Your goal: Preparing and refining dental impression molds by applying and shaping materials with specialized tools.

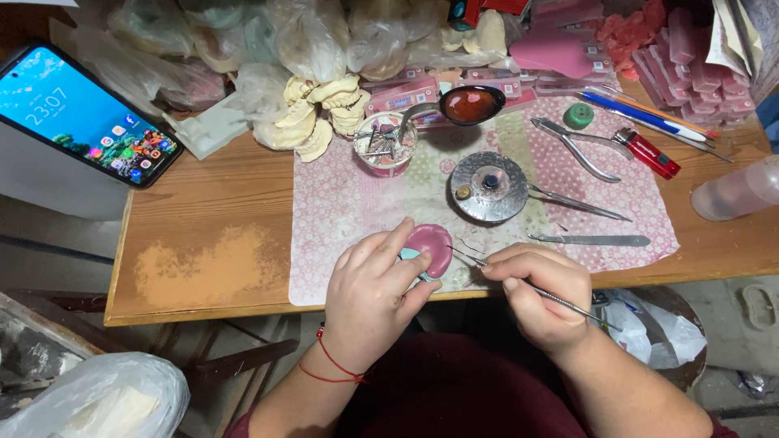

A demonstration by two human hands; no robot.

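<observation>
Fingers [406, 243] of the left hand [375, 296] are closed around a pink wax plate [430, 246] on a pale green base, holding it just above the front edge of the wooden surface [211, 243], at the lower centre of the frame. Right hand [540, 296] has its fingers pinched tight on a thin metal tool [519, 280], and the tip of the tool touches the right side of the pink wax plate. Behind the hands, on a flowered cloth [341, 203], stand a round metal lid [489, 186], a spoon [466, 105] with dark red liquid and a small cup [385, 146] of metal bits. Pliers [580, 146] and a red lighter [649, 154] lie at the right. A phone [81, 113] leans at the upper left.
</observation>
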